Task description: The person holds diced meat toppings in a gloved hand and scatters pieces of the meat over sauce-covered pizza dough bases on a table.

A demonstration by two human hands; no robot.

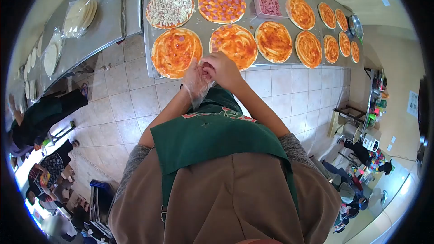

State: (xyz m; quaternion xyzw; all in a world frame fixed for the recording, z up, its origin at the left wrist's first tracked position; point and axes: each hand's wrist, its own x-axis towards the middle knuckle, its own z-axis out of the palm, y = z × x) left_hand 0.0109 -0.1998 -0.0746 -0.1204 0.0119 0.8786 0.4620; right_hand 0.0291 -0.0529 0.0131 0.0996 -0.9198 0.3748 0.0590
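Observation:
My left hand (pixel 197 79), in a clear plastic glove, is close in front of my body at the table's near edge. My right hand (pixel 220 68) is bare and touches it, its fingers bent over the left fingers. What lies between them, if anything, is too small to make out. Just beyond the hands are a sauced pizza base (pixel 176 52) on the left and another sauced base (pixel 235 45) on the right, each with a few pink pieces. Farther back, a pizza (pixel 221 4) is covered with pink cubes. Beside it stands a clear tub of pink meat strips (pixel 270 5).
The metal table (pixel 199 23) also bears several sauced bases and several white-topped pizzas (pixel 170 9). A second metal table (pixel 101 22) at left holds bagged bases (pixel 80 17). Other people are at the far left and lower right. A metal bowl (pixel 356 27) sits at the table's right end.

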